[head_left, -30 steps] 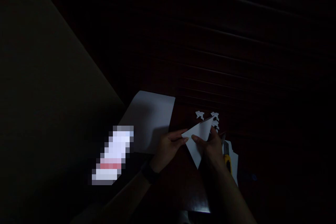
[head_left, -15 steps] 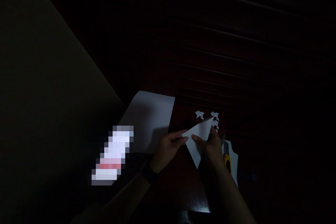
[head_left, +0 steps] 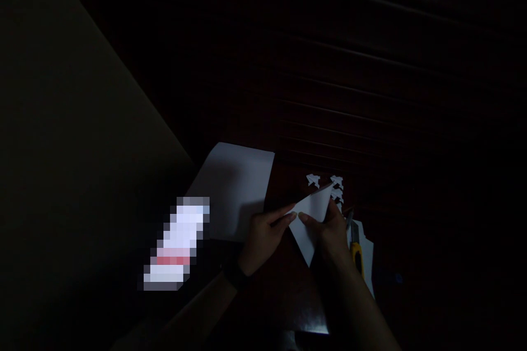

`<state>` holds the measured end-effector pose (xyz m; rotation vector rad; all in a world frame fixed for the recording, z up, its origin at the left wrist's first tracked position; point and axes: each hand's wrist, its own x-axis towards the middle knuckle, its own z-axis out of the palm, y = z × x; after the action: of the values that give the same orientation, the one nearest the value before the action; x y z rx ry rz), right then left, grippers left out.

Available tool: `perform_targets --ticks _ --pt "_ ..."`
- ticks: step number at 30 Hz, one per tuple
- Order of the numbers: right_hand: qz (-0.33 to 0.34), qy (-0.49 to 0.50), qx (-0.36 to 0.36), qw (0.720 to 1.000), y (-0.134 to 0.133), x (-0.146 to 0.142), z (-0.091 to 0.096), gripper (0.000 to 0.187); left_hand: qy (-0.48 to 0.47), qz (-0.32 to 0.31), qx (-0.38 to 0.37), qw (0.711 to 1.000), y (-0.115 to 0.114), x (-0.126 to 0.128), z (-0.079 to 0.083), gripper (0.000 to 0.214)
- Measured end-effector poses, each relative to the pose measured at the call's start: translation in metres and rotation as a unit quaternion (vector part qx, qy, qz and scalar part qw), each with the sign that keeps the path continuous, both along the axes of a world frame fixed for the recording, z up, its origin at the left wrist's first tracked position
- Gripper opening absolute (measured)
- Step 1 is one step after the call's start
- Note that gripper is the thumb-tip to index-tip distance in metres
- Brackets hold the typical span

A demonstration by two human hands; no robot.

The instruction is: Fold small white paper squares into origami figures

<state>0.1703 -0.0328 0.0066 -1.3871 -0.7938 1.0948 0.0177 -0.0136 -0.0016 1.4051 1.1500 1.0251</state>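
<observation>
A white sheet of paper (head_left: pixel 307 233), folded to a triangle, is held between my two hands above the dark table. My left hand (head_left: pixel 265 236), with a dark band at the wrist, pinches its left corner between thumb and fingers. On the right side, my right hand (head_left: pixel 332 236) grips the paper, thumb on the near face and fingers mostly hidden behind. The two thumbs almost meet near the left corner. Just beyond the paper lie several small folded paper figures (head_left: pixel 313 180), some partly covered by it.
White paper (head_left: pixel 236 181) lies flat at the left. In front of it is a bright, pixelated device-like shape (head_left: pixel 179 241). A yellow utility knife (head_left: pixel 356 255) rests on paper pieces (head_left: pixel 368 255) beside my right forearm. The scene is very dark.
My left thumb and fingers have shifted slightly along the left corner, covering more of it. The folded paper has tilted a little; the other things stay put.
</observation>
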Motion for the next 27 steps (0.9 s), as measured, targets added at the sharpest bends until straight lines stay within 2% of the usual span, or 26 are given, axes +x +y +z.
perform_targets --ticks 6,14,22,27 --pt "0.001 0.008 -0.001 1.0 0.0 0.001 -0.001 0.053 -0.002 0.003 0.011 1.0 -0.001 0.0 0.002 0.029" --pt "-0.001 0.014 0.007 1.0 0.0 0.0 -0.002 0.055 -0.027 0.003 -0.022 0.999 0.0 -0.001 -0.002 0.026" --pt "-0.029 0.117 -0.014 0.993 -0.001 0.005 0.001 0.037 -0.053 -0.019 -0.06 0.997 0.001 -0.004 -0.003 0.029" --pt "-0.033 0.146 -0.022 0.988 0.001 0.012 0.0 0.028 -0.063 -0.029 -0.086 0.994 0.0 -0.004 -0.008 0.029"
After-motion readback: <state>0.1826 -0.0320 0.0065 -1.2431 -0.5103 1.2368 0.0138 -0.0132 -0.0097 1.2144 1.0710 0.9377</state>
